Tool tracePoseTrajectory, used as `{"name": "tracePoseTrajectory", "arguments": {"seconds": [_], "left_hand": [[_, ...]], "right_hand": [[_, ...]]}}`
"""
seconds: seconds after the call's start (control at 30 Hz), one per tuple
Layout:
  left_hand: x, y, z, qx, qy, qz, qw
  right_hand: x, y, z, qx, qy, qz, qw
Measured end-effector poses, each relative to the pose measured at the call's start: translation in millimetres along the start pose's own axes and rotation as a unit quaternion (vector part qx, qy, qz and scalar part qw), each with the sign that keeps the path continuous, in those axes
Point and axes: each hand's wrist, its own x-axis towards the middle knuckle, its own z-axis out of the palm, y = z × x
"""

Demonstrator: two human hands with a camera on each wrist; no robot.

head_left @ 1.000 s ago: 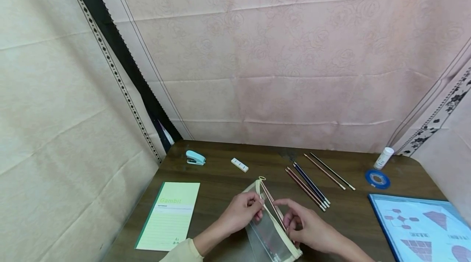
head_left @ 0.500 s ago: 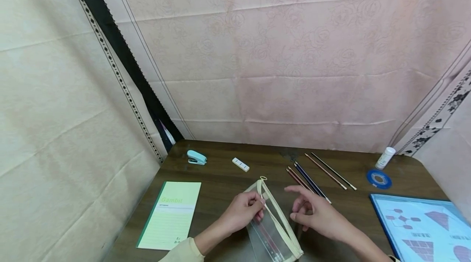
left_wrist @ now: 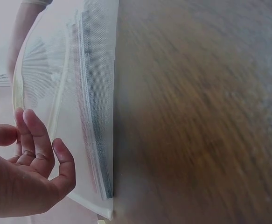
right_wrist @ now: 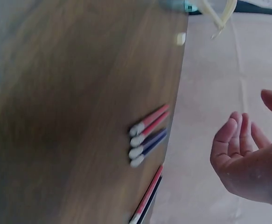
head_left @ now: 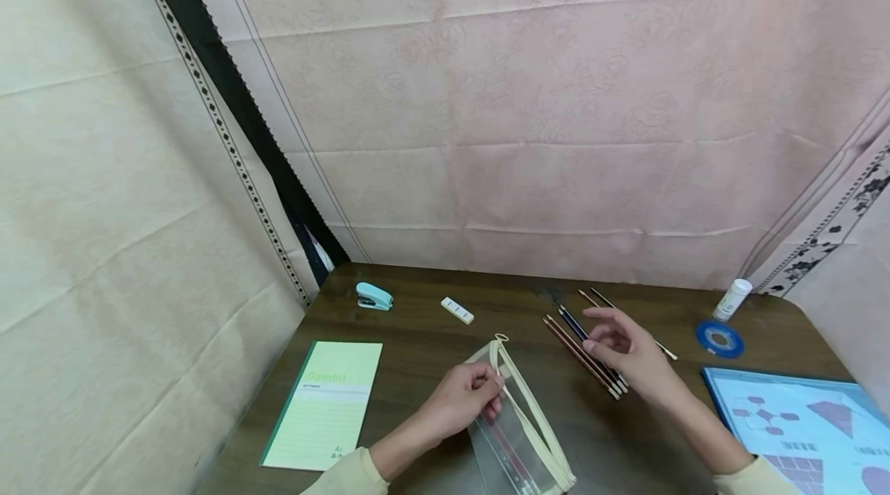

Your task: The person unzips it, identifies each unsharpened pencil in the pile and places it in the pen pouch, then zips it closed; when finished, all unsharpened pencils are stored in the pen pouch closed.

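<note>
My left hand (head_left: 462,401) pinches the cream zipped edge of a see-through mesh pencil case (head_left: 514,433), its mouth parted. Pencils (left_wrist: 91,116) show through the mesh along the bottom of the case in the left wrist view. My right hand (head_left: 629,352) hovers over the pencils on the table, fingers loosely bent and nothing between them. Beneath it lie red pencils (head_left: 577,354) and dark blue pencils (head_left: 572,323), side by side with pale ends toward me. Another red pencil and a dark one are partly hidden behind that hand. The right wrist view shows this hand (right_wrist: 245,158) apart from the pencils.
A green notebook (head_left: 323,406) lies on the left of the brown table (head_left: 417,356). Toward the back are a light blue stapler (head_left: 374,296) and a white eraser (head_left: 456,310). At the right are a glue stick (head_left: 733,300), blue tape roll (head_left: 719,339) and blue printed folder (head_left: 786,418).
The pencils at the case's mouth have gone down inside, and my right hand let go of them. It then moved right and away over the loose pencils. My left hand stayed at the case.
</note>
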Motion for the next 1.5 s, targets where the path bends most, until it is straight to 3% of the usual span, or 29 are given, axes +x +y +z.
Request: {"name": "tracePoseTrajectory", "arguments": {"seconds": [0.37, 0.47, 0.6, 0.83, 1.07, 1.5], "left_hand": [[0.1, 2.2, 3.7, -0.002, 0.000, -0.005, 1.0000], [-0.4, 1.5, 4.3, -0.002, 0.001, -0.005, 1.0000], [-1.3, 0.8, 4.5, -0.002, 0.002, -0.002, 1.0000], [-1.6, 2.2, 3.9, 0.005, 0.002, -0.006, 1.0000], [-1.8, 2.3, 2.9, 0.004, -0.002, -0.010, 0.9999], [-0.5, -0.5, 3.4, 0.012, 0.005, -0.011, 0.9999]], "right_hand": [[22.8, 34.8, -21.0, -0.035, 0.132, -0.006, 0.991], [30.6, 47.4, -26.5, -0.043, 0.150, -0.008, 0.988], [39.5, 63.2, -34.0, -0.070, 0.156, 0.023, 0.985], [49.2, 86.5, -50.3, -0.124, 0.123, 0.079, 0.981], [56.3, 104.8, -60.6, -0.134, 0.083, 0.126, 0.979], [64.3, 113.8, -64.7, -0.167, -0.019, 0.108, 0.980]]}}
